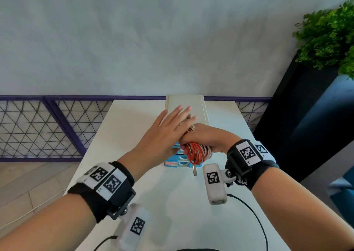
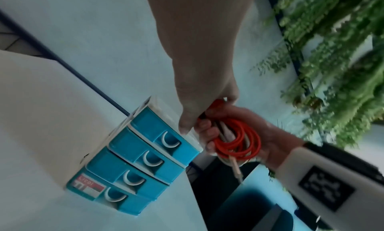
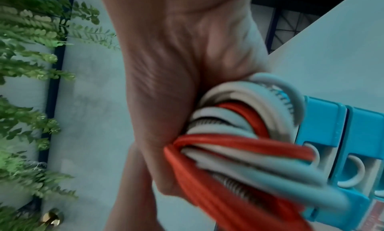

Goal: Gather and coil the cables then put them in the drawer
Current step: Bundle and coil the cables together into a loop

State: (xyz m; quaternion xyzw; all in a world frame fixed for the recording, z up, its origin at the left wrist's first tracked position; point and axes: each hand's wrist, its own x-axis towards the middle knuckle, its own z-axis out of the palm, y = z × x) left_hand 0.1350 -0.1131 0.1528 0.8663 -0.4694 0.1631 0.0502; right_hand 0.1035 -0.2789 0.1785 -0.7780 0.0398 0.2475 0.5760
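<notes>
A white table (image 1: 134, 128) stands against a pale wall, with a purple lattice rail (image 1: 47, 128) at left and a green plant (image 1: 329, 36) at right. The left hand (image 1: 168, 134), fingers straight and relaxed, hovers over the blue drawer unit (image 2: 143, 154), hiding much of it from above. Beside it, the right hand (image 1: 205, 136) clutches the coiled cables (image 1: 195, 152), orange and white, before the top drawers, one plug dangling.
</notes>
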